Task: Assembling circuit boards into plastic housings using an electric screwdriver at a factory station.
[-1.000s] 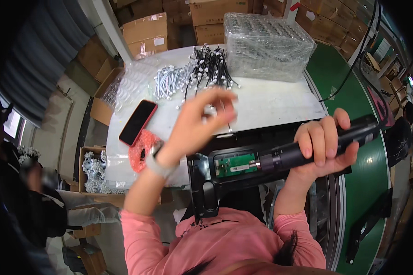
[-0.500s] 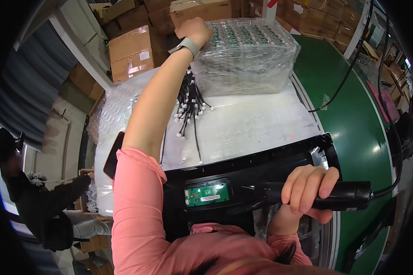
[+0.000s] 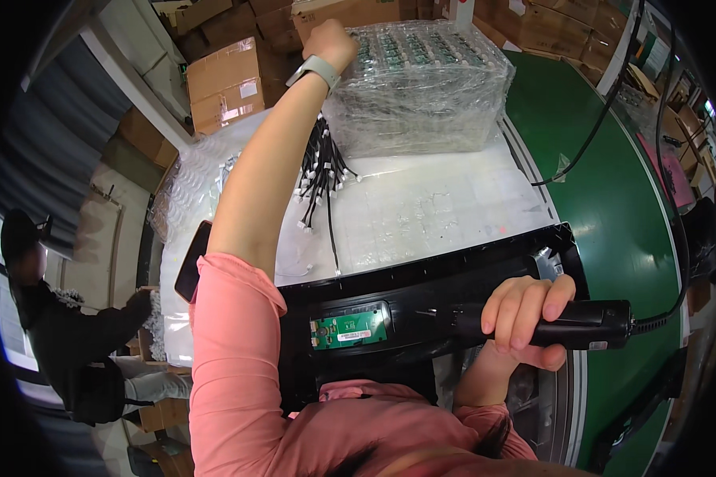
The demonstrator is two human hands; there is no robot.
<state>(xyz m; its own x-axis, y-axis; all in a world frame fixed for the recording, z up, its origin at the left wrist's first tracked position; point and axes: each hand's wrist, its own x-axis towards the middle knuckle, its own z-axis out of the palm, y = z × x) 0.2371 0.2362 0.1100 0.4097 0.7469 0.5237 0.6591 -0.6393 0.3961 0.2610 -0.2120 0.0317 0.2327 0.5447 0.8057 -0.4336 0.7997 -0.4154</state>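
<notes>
My right hand (image 3: 527, 319) is wrapped round a black electric screwdriver (image 3: 585, 324), its tip pointing left over a long black plastic housing (image 3: 414, 278). Seated in a recess of that housing, left of the tip, is a green circuit board (image 3: 350, 327). My left arm stretches far forward. At its end, my left hand (image 3: 331, 44) is at the near-left top edge of a plastic-wrapped stack of trays (image 3: 418, 119) with rows of small green boards on top. The fingers of that hand are bent out of sight, so what they touch is hidden.
Black cables with white connectors (image 3: 322, 171) lie on the white-covered table (image 3: 429, 215). A phone (image 3: 192, 262) is by my left forearm. On the right runs a green conveyor belt (image 3: 612, 238), with the screwdriver's cord over it. Cardboard boxes (image 3: 224, 83) stand behind; another person (image 3: 79, 334) works at left.
My left hand has shifted slightly away and left along the wrapped stack. The whole view has drifted a little; the screwdriver stays in my right hand above the housing.
</notes>
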